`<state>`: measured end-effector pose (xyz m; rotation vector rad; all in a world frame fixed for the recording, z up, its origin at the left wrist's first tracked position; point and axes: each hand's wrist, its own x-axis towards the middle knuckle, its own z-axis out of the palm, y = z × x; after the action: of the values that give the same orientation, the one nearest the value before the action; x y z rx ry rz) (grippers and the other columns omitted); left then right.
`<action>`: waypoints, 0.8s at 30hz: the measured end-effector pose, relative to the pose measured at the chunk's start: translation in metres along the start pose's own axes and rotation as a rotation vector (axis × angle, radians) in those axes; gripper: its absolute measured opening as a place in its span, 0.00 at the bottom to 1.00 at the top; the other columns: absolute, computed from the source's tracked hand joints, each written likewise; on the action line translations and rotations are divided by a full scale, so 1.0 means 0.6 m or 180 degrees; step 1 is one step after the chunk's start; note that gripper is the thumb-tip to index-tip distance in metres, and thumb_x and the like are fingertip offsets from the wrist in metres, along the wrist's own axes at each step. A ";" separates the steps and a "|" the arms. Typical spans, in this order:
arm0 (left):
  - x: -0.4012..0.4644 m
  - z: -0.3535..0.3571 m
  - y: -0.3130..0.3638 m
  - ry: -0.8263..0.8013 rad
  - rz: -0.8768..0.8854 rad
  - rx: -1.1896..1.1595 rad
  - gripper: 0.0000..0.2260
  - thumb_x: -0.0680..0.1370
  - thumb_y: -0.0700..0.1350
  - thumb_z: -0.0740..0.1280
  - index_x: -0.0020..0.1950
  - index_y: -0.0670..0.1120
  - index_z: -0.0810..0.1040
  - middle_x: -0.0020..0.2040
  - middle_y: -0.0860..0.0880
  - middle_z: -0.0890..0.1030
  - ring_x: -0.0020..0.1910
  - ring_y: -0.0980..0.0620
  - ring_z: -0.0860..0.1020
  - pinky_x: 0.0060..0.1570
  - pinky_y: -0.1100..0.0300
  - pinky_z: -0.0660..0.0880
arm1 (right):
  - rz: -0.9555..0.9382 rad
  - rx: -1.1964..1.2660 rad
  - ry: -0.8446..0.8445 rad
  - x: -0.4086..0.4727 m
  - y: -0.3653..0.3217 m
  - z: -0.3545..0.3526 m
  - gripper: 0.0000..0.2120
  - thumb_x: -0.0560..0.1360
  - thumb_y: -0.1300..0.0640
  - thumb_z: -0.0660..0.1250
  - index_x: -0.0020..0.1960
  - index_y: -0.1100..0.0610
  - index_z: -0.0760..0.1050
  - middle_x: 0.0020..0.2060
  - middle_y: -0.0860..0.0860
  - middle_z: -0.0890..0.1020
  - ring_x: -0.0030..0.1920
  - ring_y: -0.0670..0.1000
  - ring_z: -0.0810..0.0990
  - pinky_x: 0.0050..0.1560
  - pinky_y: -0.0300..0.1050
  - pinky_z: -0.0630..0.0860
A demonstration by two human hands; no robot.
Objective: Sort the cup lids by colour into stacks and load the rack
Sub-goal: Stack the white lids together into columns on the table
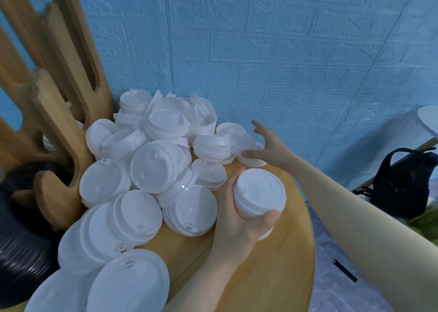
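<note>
On wooden surface [272, 276], white lid heap [147, 169]. Left hand [239, 219] fingers curled round small lid stack [259, 196]. Right hand [267, 145], fingers spread, touching loose lid [252, 161]. Best: seat lid squarely on stack, same colour, rims aligned.

White lids [151, 169] crowd the table's [272, 276] left and back, hard against the wooden rack [61, 112]. The near right tabletop lies bare, open to reach from the right edge.
</note>
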<state>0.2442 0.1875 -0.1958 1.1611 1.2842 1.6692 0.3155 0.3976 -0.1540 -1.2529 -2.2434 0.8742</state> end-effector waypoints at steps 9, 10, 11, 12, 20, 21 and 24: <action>-0.003 -0.001 0.000 -0.0019 -0.0029 -0.0088 0.40 0.60 0.56 0.78 0.70 0.59 0.66 0.66 0.58 0.73 0.66 0.63 0.72 0.63 0.68 0.70 | -0.0045 -0.0448 0.0090 0.034 -0.003 0.024 0.45 0.68 0.48 0.77 0.77 0.46 0.55 0.70 0.50 0.70 0.73 0.53 0.61 0.69 0.50 0.52; -0.003 -0.001 0.000 -0.0021 -0.0029 -0.0083 0.40 0.60 0.56 0.78 0.70 0.60 0.66 0.66 0.58 0.73 0.67 0.63 0.71 0.64 0.68 0.70 | -0.0064 -0.0441 0.0138 0.029 0.000 0.021 0.45 0.68 0.48 0.77 0.77 0.46 0.56 0.69 0.51 0.71 0.72 0.53 0.62 0.69 0.50 0.52; -0.003 -0.002 0.000 -0.0029 -0.0025 -0.0082 0.40 0.60 0.56 0.78 0.69 0.60 0.66 0.66 0.59 0.73 0.67 0.63 0.71 0.64 0.67 0.70 | -0.0074 -0.0415 0.0193 0.023 0.003 0.014 0.45 0.67 0.48 0.78 0.77 0.46 0.56 0.69 0.51 0.71 0.72 0.53 0.62 0.69 0.50 0.52; -0.003 -0.002 0.000 -0.0038 -0.0026 -0.0088 0.40 0.60 0.56 0.78 0.69 0.61 0.66 0.66 0.59 0.73 0.67 0.63 0.71 0.64 0.67 0.70 | -0.0063 -0.0368 0.0250 0.015 0.006 0.006 0.45 0.67 0.48 0.78 0.77 0.46 0.57 0.69 0.51 0.71 0.72 0.53 0.62 0.69 0.50 0.52; 0.001 -0.005 0.004 -0.0134 -0.0067 -0.0087 0.41 0.60 0.58 0.78 0.70 0.59 0.66 0.68 0.57 0.72 0.66 0.62 0.72 0.63 0.66 0.71 | -0.0393 0.0680 0.0092 -0.115 -0.016 -0.088 0.44 0.64 0.51 0.79 0.75 0.47 0.62 0.64 0.47 0.76 0.65 0.45 0.73 0.55 0.28 0.68; 0.002 -0.007 0.005 -0.0175 -0.0069 -0.0095 0.42 0.59 0.57 0.79 0.71 0.58 0.66 0.68 0.56 0.73 0.66 0.62 0.73 0.62 0.65 0.72 | -0.0505 0.0687 -0.0098 -0.136 -0.022 -0.101 0.44 0.64 0.51 0.80 0.75 0.46 0.62 0.65 0.46 0.76 0.65 0.44 0.73 0.58 0.33 0.70; 0.005 -0.011 0.007 -0.0324 -0.0134 -0.0183 0.42 0.58 0.55 0.80 0.70 0.57 0.67 0.68 0.54 0.74 0.65 0.60 0.75 0.63 0.60 0.74 | -0.0707 0.0579 -0.0817 -0.190 -0.030 -0.122 0.42 0.66 0.56 0.76 0.75 0.44 0.61 0.69 0.43 0.73 0.69 0.43 0.70 0.66 0.40 0.68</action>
<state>0.2368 0.1867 -0.1915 1.1618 1.1824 1.5858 0.4080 0.3151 -0.0961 -0.8313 -2.3762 1.1752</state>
